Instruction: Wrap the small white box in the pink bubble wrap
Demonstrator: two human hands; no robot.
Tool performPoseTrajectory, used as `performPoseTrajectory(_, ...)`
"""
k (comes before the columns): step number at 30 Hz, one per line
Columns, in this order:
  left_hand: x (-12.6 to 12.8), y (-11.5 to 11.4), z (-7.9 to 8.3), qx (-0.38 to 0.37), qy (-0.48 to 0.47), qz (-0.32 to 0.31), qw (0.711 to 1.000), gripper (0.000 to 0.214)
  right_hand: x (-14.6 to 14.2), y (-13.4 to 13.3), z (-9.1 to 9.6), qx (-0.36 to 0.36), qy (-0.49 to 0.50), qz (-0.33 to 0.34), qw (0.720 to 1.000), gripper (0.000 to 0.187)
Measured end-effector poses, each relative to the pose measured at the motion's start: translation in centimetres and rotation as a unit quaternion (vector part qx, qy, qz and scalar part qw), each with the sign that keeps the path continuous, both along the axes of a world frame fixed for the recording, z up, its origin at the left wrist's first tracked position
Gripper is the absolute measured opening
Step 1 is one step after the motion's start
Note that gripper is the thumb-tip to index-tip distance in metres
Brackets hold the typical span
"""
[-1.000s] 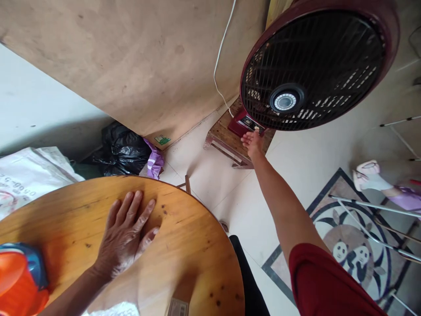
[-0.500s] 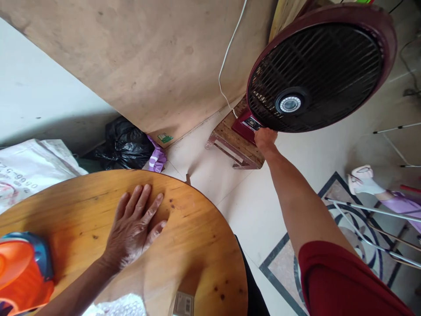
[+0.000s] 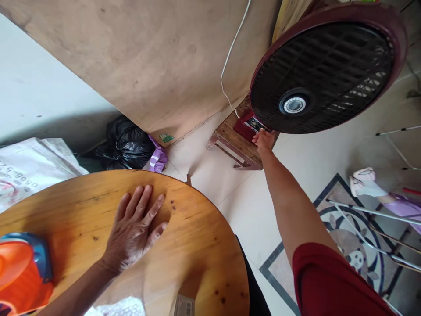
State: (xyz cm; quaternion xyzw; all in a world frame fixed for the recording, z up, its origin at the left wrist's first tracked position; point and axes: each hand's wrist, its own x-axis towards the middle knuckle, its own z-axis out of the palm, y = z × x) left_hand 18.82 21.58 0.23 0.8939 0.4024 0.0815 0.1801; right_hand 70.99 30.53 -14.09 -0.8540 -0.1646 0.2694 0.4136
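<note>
My left hand lies flat on the round wooden table, fingers spread, holding nothing. Stretched out to the right, my right hand is at the control panel on the dark red base of an electric fan. Its fingers are curled together against the panel's near end; what is under the fingertips is hidden. The fan has a round black grille with a silver hub and stands on a small wooden stool.
An orange and blue plastic object, bubble wrap and a small box are on the table. A white cord runs from the fan. Black bags lie by the wall. At right are a metal rack and a person's foot.
My right hand has shifted slightly down at the panel, with its fingers drawn in. The pattern behind the fan's grille looks different. My left hand stays in place.
</note>
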Motion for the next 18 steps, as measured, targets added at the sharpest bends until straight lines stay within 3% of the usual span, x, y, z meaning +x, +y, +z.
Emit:
performPoseTrajectory(3, -0.1, 0.0, 0.1, -0.003, 0.006, 0.0, 1.0, 0.074, -0.3, -0.5, -1.0, 0.097, 0.114, -0.059, 0.987, 0.038)
performPoseTrajectory(5, -0.1, 0.0, 0.1, -0.007, 0.011, -0.001, 1.0, 0.076, -0.5, -0.8, -1.2, 0.185, 0.209, -0.092, 0.956, 0.036)
performPoseTrajectory(7, -0.1, 0.0, 0.2, -0.01, 0.016, -0.002, 1.0, 0.078, -0.6, -1.1, -1.0, 0.22, 0.255, -0.102, 0.936, 0.034)
performPoseTrajectory(13, -0.1, 0.1, 0.1, 0.01, 0.014, -0.01, 1.0, 0.075, -0.7, -0.8, 0.5, 0.107, 0.176, -0.124, 0.971, 0.029)
performPoseTrajectory(18, -0.5, 0.4, 0.0, 0.04, 0.039, -0.041, 0.998, 0.08, -0.7, 0.3, 0.1, 0.093, 0.143, -0.122, 0.978, 0.035)
